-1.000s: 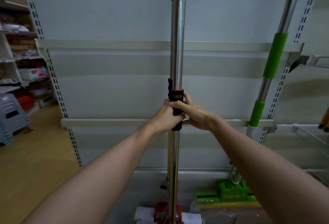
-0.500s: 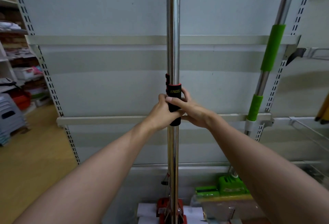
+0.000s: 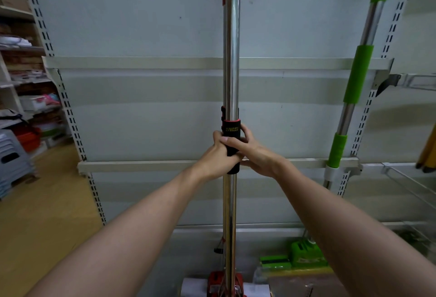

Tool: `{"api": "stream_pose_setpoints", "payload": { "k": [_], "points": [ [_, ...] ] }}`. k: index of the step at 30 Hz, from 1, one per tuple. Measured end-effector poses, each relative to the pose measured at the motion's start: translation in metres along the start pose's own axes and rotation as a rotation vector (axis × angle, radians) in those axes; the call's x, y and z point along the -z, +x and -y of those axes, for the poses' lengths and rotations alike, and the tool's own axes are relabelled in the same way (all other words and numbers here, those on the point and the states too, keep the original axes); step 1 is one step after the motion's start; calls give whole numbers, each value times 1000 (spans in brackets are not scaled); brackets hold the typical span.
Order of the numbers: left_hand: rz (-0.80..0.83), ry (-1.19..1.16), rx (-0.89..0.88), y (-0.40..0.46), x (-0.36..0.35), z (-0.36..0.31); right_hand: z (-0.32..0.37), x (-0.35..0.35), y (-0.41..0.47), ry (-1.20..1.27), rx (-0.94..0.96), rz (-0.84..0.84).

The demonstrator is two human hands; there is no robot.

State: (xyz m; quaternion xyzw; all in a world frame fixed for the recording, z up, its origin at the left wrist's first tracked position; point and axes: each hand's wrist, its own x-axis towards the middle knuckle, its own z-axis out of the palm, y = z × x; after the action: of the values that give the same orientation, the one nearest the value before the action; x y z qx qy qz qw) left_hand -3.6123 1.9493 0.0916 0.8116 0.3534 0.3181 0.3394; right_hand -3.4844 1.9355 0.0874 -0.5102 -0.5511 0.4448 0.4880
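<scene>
Unmoved since earlier: two hands, left hand (image 3: 217, 156) and right hand (image 3: 257, 155), fingers still wrapped round one black sleeve (image 3: 231, 131), midway up one upright chrome mop pole (image 3: 231, 60) before the shelving (image 3: 141, 63). One green mop (image 3: 358, 72) leans at right.

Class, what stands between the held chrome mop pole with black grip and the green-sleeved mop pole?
Head view: bare beside the chrome mop pole; only pale grey back panel and cream shelf rails behind.
</scene>
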Motion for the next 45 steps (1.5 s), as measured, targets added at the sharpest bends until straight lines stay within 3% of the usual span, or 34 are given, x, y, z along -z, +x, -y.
{"api": "stream_pose_setpoints", "payload": {
  "k": [15, 23, 28, 31, 33, 39, 45],
  "points": [
    [22, -218, 85, 0, 0, 6, 17, -4, -13, -45, 109, -19],
    [35, -161, -5, -16, -18, 20, -4, -12, -36, -71, 111, -234],
    [-143, -87, -34, -28, -16, 0, 2, -11, -58, -158, 201, -366],
    [-379, 45, -156, -43, -19, -25, 6, -2, -80, -245, 260, -475],
    [-442, 131, -238, -53, -28, -44, 8, 9, -101, -375, 312, -560],
    [-302, 234, -295, -72, -102, -101, 7, 64, -190, -710, 434, -728],
    [20, 133, -423, -100, -225, -181, -5, 152, -328, -919, 274, -821]
  ]
}}
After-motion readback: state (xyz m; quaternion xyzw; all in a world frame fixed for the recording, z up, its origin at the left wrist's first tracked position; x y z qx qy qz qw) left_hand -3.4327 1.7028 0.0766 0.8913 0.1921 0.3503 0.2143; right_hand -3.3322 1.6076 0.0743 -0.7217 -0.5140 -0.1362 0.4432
